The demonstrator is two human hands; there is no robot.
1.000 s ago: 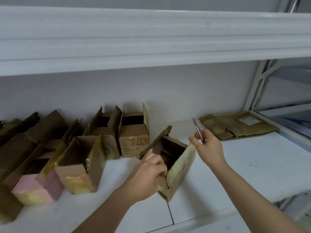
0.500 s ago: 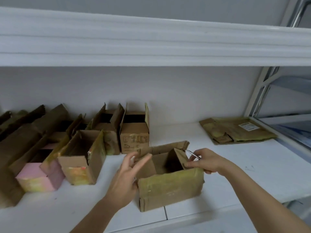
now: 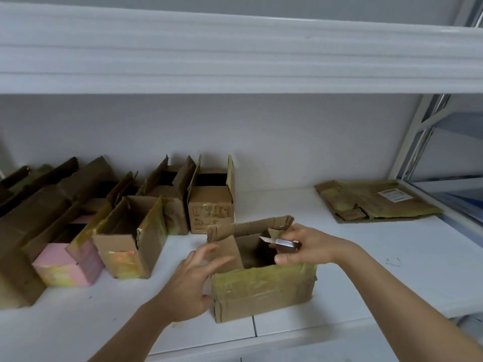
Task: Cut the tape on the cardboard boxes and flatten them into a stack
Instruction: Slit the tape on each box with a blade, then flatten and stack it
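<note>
**Open box at the shelf's front edge**

The left hand [image 3: 189, 288] spreads straight fingers beside the open box [image 3: 261, 288]. The right hand [image 3: 308, 246] pinches a knife [image 3: 281, 242] over its right rim. Flattened cardboard [image 3: 376, 201] lies at the back right corner.

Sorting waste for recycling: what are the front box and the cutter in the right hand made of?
Front box: corrugated cardboard, matte brown, fluted edges showing, with glossy yellowed tape. Cutter, held by the right hand: looks like shiny metal; uncertain.
</note>
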